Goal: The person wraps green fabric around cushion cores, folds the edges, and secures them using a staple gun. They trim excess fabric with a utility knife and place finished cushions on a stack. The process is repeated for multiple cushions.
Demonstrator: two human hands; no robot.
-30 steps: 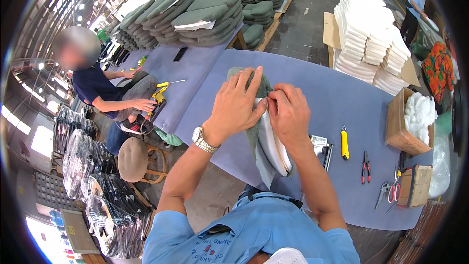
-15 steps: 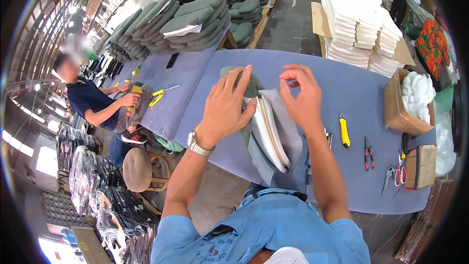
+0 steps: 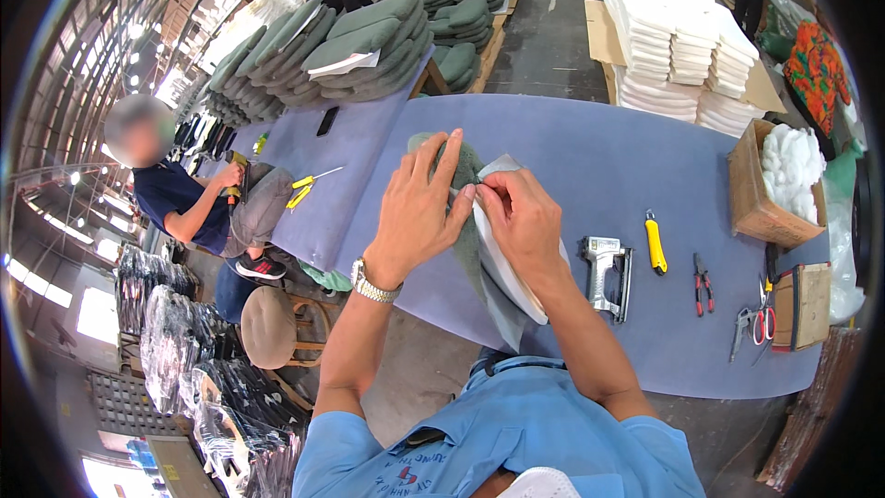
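Note:
A green fabric cushion point(image 3: 469, 249) with a white inner layer point(image 3: 499, 247) and a loose grey lining point(image 3: 502, 314) is tilted on the table in front of me. My left hand point(image 3: 419, 203), a watch on its wrist, grips the cushion, with long fingers over the green side and the thumb at the seam. My right hand point(image 3: 524, 221) pinches the fabric edge close to that thumb. What lies between the right fingertips is mostly hidden. To the right of my right forearm rests a silver staple gun point(image 3: 606, 278).
On the right lie a yellow utility knife point(image 3: 655, 244), red-handled pliers point(image 3: 703, 284), scissors point(image 3: 764, 321) and a box of white stuffing point(image 3: 751, 180). Green cushions point(image 3: 364, 41) are piled at the far left, near a phone point(image 3: 327, 121). A seated co-worker point(image 3: 189, 194) holds a power tool.
My right hand has come left and down onto the fabric edge by my left thumb, closing into a pinch. The staple gun now shows fully. The co-worker's hands have shifted.

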